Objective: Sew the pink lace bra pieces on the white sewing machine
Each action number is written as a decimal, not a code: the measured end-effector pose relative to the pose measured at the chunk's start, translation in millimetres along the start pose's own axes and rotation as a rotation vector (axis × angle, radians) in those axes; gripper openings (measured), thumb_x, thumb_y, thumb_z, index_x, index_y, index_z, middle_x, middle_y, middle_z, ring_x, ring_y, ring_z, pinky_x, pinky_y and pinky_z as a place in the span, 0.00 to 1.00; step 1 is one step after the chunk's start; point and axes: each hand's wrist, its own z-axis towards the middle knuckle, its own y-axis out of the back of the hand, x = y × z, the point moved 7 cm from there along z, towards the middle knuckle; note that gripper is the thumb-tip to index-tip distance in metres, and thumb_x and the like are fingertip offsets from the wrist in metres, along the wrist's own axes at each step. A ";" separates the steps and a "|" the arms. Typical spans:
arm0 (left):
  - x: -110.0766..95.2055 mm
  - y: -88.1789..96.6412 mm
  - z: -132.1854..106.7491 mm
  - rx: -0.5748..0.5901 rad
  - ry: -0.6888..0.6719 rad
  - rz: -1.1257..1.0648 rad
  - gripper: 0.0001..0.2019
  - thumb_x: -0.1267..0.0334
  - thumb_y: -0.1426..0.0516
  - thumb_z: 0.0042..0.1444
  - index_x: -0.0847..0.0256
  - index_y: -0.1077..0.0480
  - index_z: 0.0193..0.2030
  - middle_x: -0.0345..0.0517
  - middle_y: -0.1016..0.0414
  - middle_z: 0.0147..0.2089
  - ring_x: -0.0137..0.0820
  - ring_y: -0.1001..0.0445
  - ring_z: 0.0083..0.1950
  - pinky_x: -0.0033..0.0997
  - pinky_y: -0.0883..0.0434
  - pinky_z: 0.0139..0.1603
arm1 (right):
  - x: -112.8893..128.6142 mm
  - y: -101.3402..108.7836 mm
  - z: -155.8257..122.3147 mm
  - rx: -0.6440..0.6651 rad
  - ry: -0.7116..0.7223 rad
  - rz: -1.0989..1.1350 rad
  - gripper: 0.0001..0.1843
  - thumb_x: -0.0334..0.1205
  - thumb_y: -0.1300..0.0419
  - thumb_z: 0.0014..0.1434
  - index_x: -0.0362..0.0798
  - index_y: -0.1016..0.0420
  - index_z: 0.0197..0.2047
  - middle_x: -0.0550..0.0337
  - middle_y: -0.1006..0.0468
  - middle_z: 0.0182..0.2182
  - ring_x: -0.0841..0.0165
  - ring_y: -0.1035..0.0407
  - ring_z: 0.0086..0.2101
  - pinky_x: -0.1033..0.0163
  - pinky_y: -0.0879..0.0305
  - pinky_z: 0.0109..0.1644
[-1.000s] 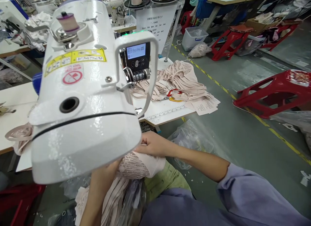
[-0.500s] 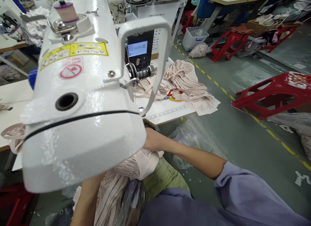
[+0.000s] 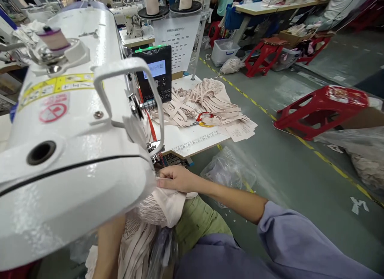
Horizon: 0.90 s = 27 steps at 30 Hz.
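Observation:
My right hand (image 3: 177, 178) is closed on the edge of a beige lace bra (image 3: 171, 209), thumb and fingers pinching it just beside the needle end of a white sewing machine (image 3: 99, 159). The bra drapes down over my lap, its cup side uppermost. Only my left forearm shows, below the machine head, which hides the left hand and its fingers. More beige straps and lace (image 3: 136, 247) hang below, next to clear plastic. Where the cloth meets the presser foot is hidden.
Beige bras with straps and paper tags (image 3: 213, 103) lie on the white table beside red-and-yellow-handled snips (image 3: 205, 120). A lit control panel (image 3: 154, 73) stands behind the machine. A red stool (image 3: 324, 107) and a plastic bag (image 3: 225, 171) are on the floor to the right.
The view has shifted, so the machine sits farther left and lower. My right hand, largely hidden behind the machine head before, now shows with its fingers on the bra.

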 end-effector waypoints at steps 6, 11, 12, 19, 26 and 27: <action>23.9 -29.2 -78.7 -0.142 0.252 -0.310 0.24 0.49 0.46 0.62 0.60 0.39 0.60 0.59 0.30 0.59 0.42 0.29 0.61 0.40 0.28 0.57 | -9.4 7.4 -11.5 -0.046 -0.024 0.015 0.26 0.61 0.39 0.58 0.45 0.36 0.27 0.67 0.40 0.23 0.75 0.47 0.25 0.68 0.52 0.28; 16.2 -88.8 -145.2 0.161 0.117 -0.274 0.38 0.45 0.48 0.62 0.61 0.54 0.72 0.64 0.50 0.73 0.49 0.49 0.75 0.48 0.40 0.69 | -18.7 10.3 -23.0 -0.080 -0.033 0.086 0.27 0.62 0.38 0.57 0.45 0.37 0.26 0.68 0.41 0.23 0.75 0.49 0.25 0.67 0.53 0.28; 13.2 -100.7 -151.6 0.206 0.084 -0.225 0.39 0.44 0.46 0.60 0.63 0.53 0.71 0.66 0.49 0.73 0.50 0.51 0.75 0.51 0.42 0.70 | -21.0 10.2 -25.6 -0.085 -0.034 0.103 0.27 0.62 0.39 0.57 0.46 0.38 0.26 0.68 0.42 0.23 0.75 0.49 0.25 0.67 0.53 0.28; 9.3 -164.1 -141.9 0.293 -0.030 -0.003 0.23 0.58 0.48 0.61 0.64 0.32 0.61 0.63 0.32 0.65 0.52 0.41 0.71 0.55 0.43 0.70 | -24.9 7.1 -40.2 -0.116 0.032 -0.009 0.26 0.61 0.44 0.63 0.45 0.35 0.29 0.66 0.38 0.25 0.73 0.45 0.27 0.66 0.50 0.32; 35.7 -98.7 -99.4 0.113 -0.115 0.043 0.27 0.73 0.49 0.53 0.62 0.33 0.61 0.60 0.32 0.64 0.48 0.40 0.70 0.53 0.37 0.67 | -19.1 29.5 -58.9 -0.106 0.040 -0.298 0.24 0.57 0.49 0.67 0.45 0.31 0.32 0.61 0.29 0.29 0.70 0.35 0.31 0.66 0.45 0.35; 37.2 -86.0 -94.3 0.062 -0.118 0.067 0.28 0.74 0.50 0.53 0.63 0.34 0.62 0.61 0.35 0.67 0.49 0.44 0.72 0.55 0.40 0.68 | -25.4 40.3 -64.5 -0.111 0.001 -0.374 0.25 0.57 0.50 0.67 0.45 0.31 0.31 0.61 0.29 0.28 0.70 0.35 0.30 0.66 0.45 0.35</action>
